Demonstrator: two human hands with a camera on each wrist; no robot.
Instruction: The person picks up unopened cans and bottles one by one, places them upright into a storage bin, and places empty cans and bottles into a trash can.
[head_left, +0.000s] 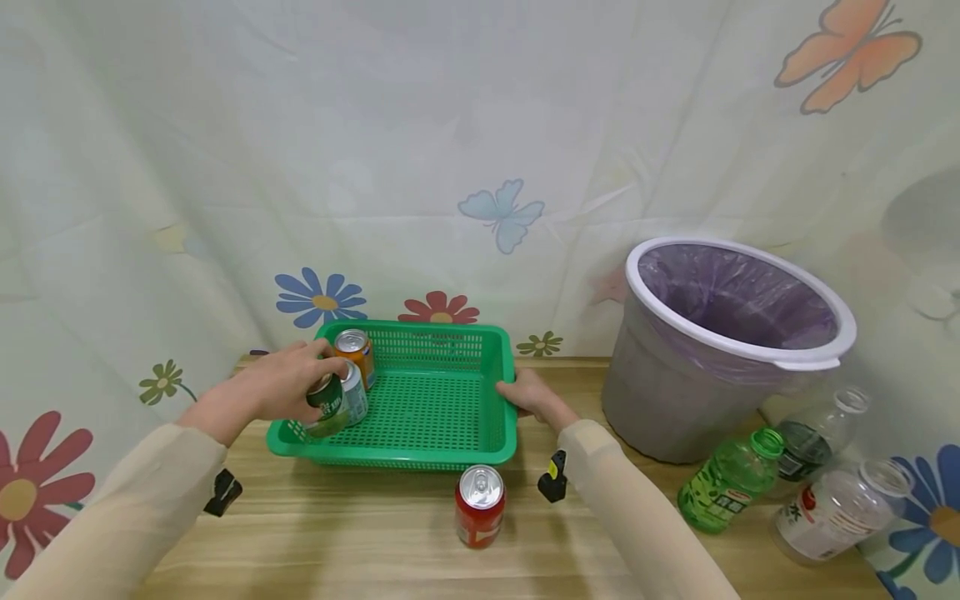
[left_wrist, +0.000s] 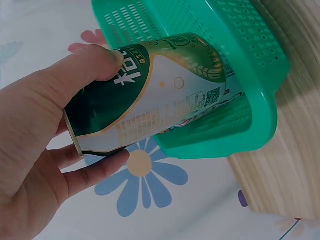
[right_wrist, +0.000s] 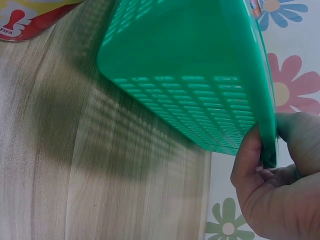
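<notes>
In the head view my left hand [head_left: 288, 383] grips a green beverage can [head_left: 327, 403] at the left end of a green plastic basket [head_left: 427, 457]. Thumb and fingers wrap the can's dark green end in the left wrist view, and its gold end [left_wrist: 200, 57] points into the basket. A light-coloured can [head_left: 354, 396] and an orange can [head_left: 356, 357] stand beside it inside. My right hand [head_left: 528, 393] pinches the basket's right rim, thumb and fingers on either side in the right wrist view. A red can [head_left: 481, 507] stands upright in front of the basket.
A grey bin [head_left: 660, 392] with a white rim and purple liner stands to the right. Next to it are a green bottle [head_left: 727, 483] and two clear bottles, one [head_left: 836, 517] nearer the front. A patterned curtain [head_left: 420, 167] hangs behind the wooden table [head_left: 375, 533].
</notes>
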